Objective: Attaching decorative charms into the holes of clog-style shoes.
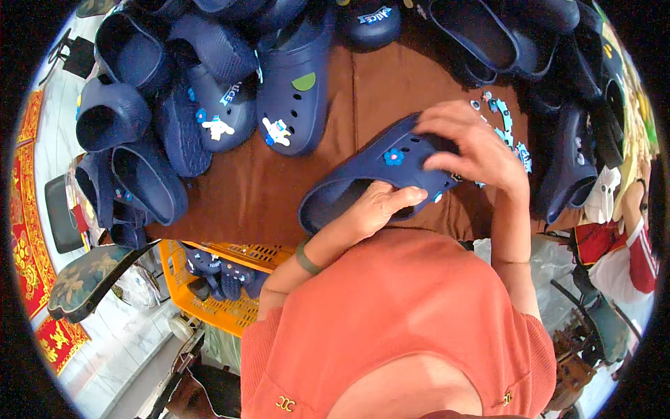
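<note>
The navy clog (377, 178) lies tilted at the middle of the brown worktop (265, 188), a blue flower charm (393, 156) on its top. Your left hand (373, 209) grips its near side, fingers curled shut on it. Your right hand (471, 143) presses its toe, fingers closed around it. More navy clogs (209, 91) ring the worktop.

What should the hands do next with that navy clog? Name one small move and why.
Probably press another charm into an empty hole: the left hand steadies the navy clog, the right hand rests on its top beside the blue flower charm, and loose charms lie nearby.
</note>
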Tool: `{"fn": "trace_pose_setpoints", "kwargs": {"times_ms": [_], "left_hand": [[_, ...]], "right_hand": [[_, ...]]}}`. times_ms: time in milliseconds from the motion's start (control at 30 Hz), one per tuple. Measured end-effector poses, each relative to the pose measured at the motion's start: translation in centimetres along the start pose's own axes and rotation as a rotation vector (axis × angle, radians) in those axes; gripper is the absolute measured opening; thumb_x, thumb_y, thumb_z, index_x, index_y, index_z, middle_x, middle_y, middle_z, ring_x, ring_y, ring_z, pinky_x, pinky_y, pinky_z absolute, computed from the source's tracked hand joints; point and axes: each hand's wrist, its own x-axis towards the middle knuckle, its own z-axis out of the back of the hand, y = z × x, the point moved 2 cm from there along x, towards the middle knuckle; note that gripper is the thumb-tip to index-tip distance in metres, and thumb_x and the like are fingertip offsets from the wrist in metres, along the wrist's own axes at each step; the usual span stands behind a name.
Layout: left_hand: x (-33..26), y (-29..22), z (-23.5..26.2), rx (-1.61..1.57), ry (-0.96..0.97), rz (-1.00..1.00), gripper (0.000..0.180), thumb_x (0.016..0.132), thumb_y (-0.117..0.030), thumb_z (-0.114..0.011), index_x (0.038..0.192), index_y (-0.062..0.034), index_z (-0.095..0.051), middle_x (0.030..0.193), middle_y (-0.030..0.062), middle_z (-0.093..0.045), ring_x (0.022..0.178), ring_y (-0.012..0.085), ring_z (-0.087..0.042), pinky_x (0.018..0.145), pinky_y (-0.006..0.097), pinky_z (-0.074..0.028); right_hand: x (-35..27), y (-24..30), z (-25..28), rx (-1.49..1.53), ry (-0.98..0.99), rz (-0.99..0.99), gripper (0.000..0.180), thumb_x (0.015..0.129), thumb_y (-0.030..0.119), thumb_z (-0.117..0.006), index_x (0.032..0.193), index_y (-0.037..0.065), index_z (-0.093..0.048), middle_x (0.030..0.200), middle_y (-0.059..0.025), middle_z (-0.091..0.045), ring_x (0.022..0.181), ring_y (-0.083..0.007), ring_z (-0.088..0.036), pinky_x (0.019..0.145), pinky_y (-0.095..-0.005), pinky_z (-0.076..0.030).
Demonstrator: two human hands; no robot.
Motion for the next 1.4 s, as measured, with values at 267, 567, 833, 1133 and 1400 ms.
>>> {"fn": "trace_pose_setpoints", "kwargs": {"times_ms": [267,567,833,1133,1400], "left_hand": [[-0.4,-0.5,-0.4,0.02,-0.039,-0.046,0.044,0.091,-0.02,-0.055,0.131,-0.0004,-0.05,0.127,0.008,-0.054,0.119,0.0179,-0.05,0.102,0.032,-0.039],[-0.3,0.0,1.0,0.11,-0.047,0.035,0.034,0.091,-0.018,-0.054,0.119,0.0005,-0.058,0.116,0.0071,-0.06,0.111,0.0158,-0.054,0.098,0.031,-0.041],[-0.1,-0.2,0.4,0.059,-0.04,-0.004,0.041,0.09,-0.021,-0.055,0.124,0.0018,-0.054,0.119,0.0092,-0.059,0.112,0.0177,-0.054,0.099,0.032,-0.041],[-1.0,-1.5,0.0,0.266,-0.025,0.116,0.043,0.091,-0.023,-0.05,0.125,0.0036,-0.053,0.122,0.013,-0.059,0.115,0.022,-0.054,0.103,0.035,-0.04],[-0.6,0.0,0.3,0.099,0.044,0.0,0.05,0.091,-0.022,-0.056,0.134,0.0032,-0.045,0.134,0.0115,-0.048,0.124,0.0197,-0.045,0.107,0.035,-0.034]], "right_hand": [[4.5,-0.6,-4.6,0.429,0.359,0.252,0.037,0.091,0.032,-0.059,0.113,0.003,-0.066,0.115,-0.0135,-0.066,0.11,-0.0328,-0.059,0.096,-0.0413,-0.043],[3.8,1.6,-5.0,0.241,0.108,0.024,0.024,0.091,0.027,-0.056,0.086,0.006,-0.066,0.086,-0.0117,-0.062,0.092,-0.033,-0.06,0.081,-0.0443,-0.049],[3.1,0.9,-5.8,0.304,-0.013,0.185,0.023,0.09,0.027,-0.06,0.09,0.006,-0.067,0.092,-0.0107,-0.064,0.09,-0.0327,-0.06,0.08,-0.0417,-0.049],[2.3,1.3,-4.4,0.389,0.029,0.082,0.028,0.085,0.032,-0.068,0.086,0.005,-0.061,0.085,-0.0116,-0.057,0.088,-0.0323,-0.054,0.078,-0.0444,-0.044],[2.3,1.7,-4.3,0.253,-0.035,0.176,0.028,0.084,0.032,-0.069,0.083,0.007,-0.057,0.082,-0.0106,-0.053,0.086,-0.0296,-0.053,0.079,-0.0401,-0.038]]}}
